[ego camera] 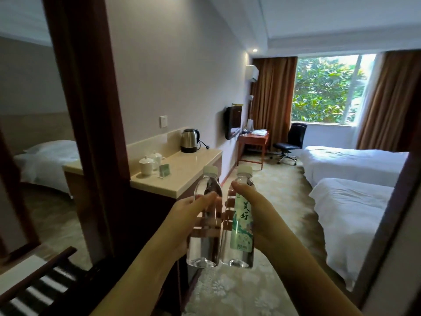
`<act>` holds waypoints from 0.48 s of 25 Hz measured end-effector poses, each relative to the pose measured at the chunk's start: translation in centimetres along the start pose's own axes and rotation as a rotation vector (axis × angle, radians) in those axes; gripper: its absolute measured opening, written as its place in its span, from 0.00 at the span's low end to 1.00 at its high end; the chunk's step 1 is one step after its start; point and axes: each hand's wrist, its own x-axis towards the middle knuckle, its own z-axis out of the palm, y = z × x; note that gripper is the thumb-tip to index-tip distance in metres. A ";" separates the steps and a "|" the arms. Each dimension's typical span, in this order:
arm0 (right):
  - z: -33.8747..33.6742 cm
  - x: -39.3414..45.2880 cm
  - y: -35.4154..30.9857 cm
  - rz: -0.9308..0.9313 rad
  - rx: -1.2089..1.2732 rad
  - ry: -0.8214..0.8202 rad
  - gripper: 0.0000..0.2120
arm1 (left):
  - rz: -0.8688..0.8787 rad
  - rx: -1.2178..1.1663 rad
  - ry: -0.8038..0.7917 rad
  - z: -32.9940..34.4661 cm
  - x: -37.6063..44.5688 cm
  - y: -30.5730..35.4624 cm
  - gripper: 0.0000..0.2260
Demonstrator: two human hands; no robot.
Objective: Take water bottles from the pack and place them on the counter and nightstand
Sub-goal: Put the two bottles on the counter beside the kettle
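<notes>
I hold two clear water bottles upright in front of me, side by side and touching. My left hand (pixel 182 215) grips the left bottle (pixel 205 245), whose label faces away. My right hand (pixel 250 201) grips the right bottle (pixel 241 224), which shows a green and white label. Both have pale caps. The beige counter (pixel 182 176) lies just beyond and left of the bottles. No bottle pack or nightstand is in view.
On the counter stand a steel kettle (pixel 190 140), two white lidded cups (pixel 145 164) and a small green card (pixel 164 168). A dark wood frame (pixel 91 110) rises at left. Two white beds (pixel 350 201) fill the right; a desk (pixel 252 142) and office chair (pixel 289 144) stand by the window.
</notes>
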 end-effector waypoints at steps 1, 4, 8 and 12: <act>-1.1 1.7 -0.1 -0.014 -0.010 0.010 0.22 | 0.004 0.006 -0.005 0.5 2.2 -0.3 0.11; -3.7 8.2 -0.8 -0.074 -0.098 0.030 0.19 | 0.045 0.055 -0.047 1.7 9.7 -1.3 0.10; -5.7 18.5 -3.0 -0.128 -0.150 0.077 0.17 | 0.107 0.100 -0.148 1.9 21.4 -1.1 0.10; -8.8 27.8 -6.2 -0.156 -0.164 0.160 0.21 | 0.103 0.080 -0.234 3.5 32.7 0.4 0.17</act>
